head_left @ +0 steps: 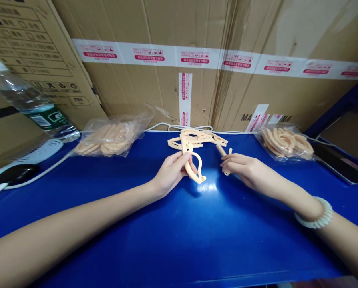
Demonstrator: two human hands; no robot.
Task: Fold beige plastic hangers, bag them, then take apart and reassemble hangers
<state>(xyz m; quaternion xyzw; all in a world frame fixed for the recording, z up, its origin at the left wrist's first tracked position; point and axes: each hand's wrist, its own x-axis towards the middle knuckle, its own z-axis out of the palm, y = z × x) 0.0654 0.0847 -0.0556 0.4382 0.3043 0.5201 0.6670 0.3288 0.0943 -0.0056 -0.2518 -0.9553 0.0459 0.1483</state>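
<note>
My left hand (174,172) is closed, thumb over fingers, around a beige curved plastic piece (191,171). That piece has a long flat bar and a thinner bowed strip that meet at a lower tip, above the blue tabletop (179,240). To its right, my right hand (241,168) grips another beige plastic piece (222,150); a straight end and a small hooked part stick out past the fingers, which hide the rest. Just beyond both hands lies a loose pile of similar beige pieces (207,137).
Clear bags of beige pieces lie at left (107,140) and right (287,142). A water bottle (41,108), a black mouse-like object (16,175) and a white cable (53,168) are at left. A dark flat device (343,162) sits at right. Cardboard (155,92) walls the back.
</note>
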